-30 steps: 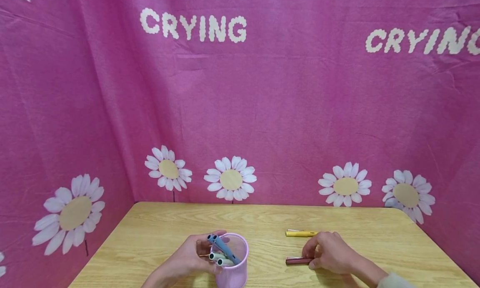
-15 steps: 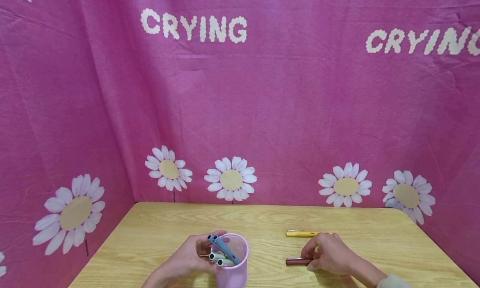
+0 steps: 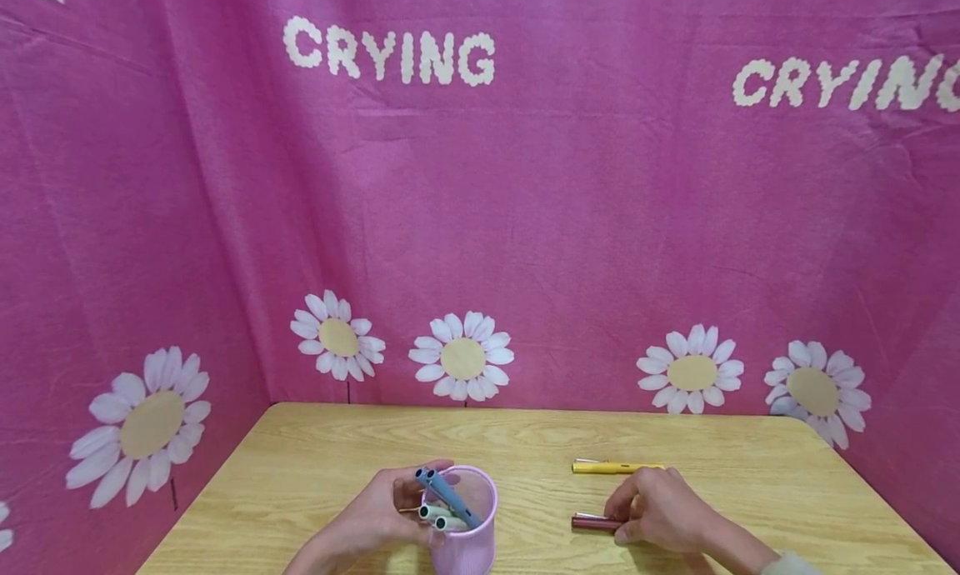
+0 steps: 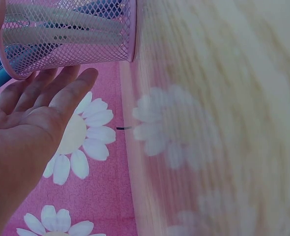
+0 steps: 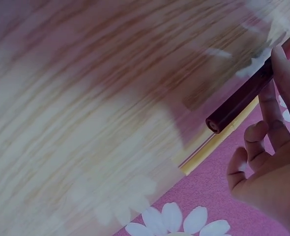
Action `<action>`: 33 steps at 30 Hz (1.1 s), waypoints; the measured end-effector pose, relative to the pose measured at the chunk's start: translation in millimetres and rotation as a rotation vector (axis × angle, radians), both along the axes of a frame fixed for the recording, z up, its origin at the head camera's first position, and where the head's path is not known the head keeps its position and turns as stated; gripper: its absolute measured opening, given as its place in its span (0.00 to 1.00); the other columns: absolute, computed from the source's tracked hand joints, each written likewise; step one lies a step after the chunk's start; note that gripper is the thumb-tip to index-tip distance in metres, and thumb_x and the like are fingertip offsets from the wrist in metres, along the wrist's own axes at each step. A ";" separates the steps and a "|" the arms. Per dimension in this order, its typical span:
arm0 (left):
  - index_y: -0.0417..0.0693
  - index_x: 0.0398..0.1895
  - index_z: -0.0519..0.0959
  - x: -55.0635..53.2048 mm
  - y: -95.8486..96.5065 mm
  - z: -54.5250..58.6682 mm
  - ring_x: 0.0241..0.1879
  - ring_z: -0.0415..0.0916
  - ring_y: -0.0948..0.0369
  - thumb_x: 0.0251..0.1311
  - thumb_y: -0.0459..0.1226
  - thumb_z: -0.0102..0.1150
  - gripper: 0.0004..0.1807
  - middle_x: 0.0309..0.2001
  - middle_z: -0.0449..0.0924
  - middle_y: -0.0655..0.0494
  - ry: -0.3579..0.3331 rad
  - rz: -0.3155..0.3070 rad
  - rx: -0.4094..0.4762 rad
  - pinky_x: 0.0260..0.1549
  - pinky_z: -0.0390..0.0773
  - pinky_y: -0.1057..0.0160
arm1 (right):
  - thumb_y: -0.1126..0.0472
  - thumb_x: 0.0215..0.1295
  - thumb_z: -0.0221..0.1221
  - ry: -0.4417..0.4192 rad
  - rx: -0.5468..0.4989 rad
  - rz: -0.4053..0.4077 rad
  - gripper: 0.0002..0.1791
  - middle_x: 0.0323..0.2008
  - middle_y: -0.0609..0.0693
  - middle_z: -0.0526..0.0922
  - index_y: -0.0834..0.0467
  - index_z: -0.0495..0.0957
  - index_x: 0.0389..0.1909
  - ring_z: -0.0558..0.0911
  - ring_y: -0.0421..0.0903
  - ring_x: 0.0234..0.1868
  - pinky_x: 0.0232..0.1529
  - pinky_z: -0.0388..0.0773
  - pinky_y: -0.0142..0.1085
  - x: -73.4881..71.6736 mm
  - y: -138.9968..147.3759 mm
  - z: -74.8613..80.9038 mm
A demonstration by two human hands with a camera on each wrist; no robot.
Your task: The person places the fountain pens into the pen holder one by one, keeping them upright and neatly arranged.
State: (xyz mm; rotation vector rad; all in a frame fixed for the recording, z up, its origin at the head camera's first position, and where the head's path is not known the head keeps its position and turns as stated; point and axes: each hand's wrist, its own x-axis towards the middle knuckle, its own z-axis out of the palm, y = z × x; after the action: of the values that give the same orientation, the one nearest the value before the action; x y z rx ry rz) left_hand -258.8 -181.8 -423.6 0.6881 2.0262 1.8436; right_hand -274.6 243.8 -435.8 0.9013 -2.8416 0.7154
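My left hand (image 3: 375, 512) holds a pink mesh pen cup (image 3: 465, 552), thumb at its near side and fingers behind. In the left wrist view the fingers lie along the mesh wall of the cup (image 4: 66, 54). Blue pens (image 3: 456, 500) and pale green pens (image 3: 452, 524) lean inside, capped ends over the left rim. To the right, my right hand (image 3: 663, 512) pinches a dark red pen (image 3: 592, 522) between thumb and index finger, low at the table. The right wrist view shows the pen (image 5: 241, 101) with one end pointing out from the fingers.
Just beyond the right hand a yellow pen (image 3: 607, 467) lies on the wooden table (image 3: 517, 433), clip toward the left. A pink cloth (image 3: 555, 225) with daisies and lettering hangs behind the table and along its left side.
The right hand has shifted very slightly at the dark red pen and a little more of the yellow pen shows. The left hand and the cup have stayed put.
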 end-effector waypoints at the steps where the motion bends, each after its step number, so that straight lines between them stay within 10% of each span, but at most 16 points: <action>1: 0.40 0.72 0.75 0.2 0.0 -0.1 0.55 0.80 0.50 0.55 0.26 0.76 0.38 0.71 0.75 0.44 0.005 -0.002 -0.001 0.55 0.82 0.57 | 0.52 0.46 0.82 0.006 0.002 0.000 0.12 0.32 0.28 0.87 0.39 0.91 0.31 0.79 0.30 0.33 0.43 0.64 0.44 0.7 -0.1 0.4; 17: 0.40 0.72 0.76 1.5 0.6 1.9 0.54 0.79 0.50 0.56 0.28 0.77 0.38 0.67 0.78 0.43 0.005 -0.002 -0.010 0.54 0.81 0.57 | 0.64 0.49 0.79 -0.044 -0.232 0.159 0.11 0.26 0.32 0.84 0.47 0.91 0.31 0.64 0.29 0.25 0.23 0.61 0.27 13.0 -14.5 7.9; 33: 0.39 0.72 0.75 1.1 0.2 0.7 0.55 0.80 0.50 0.55 0.27 0.77 0.38 0.69 0.77 0.43 0.014 -0.008 0.003 0.54 0.82 0.59 | 0.66 0.56 0.75 -0.194 -0.337 0.219 0.09 0.29 0.36 0.86 0.49 0.91 0.35 0.73 0.34 0.30 0.24 0.62 0.29 27.0 -27.6 20.9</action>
State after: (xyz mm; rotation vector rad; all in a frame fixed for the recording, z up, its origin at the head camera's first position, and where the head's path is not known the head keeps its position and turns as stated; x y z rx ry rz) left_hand -257.7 -181.6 -422.9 0.7106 2.0268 1.8436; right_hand -247.6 216.2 -414.9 1.1470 -2.6751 1.3256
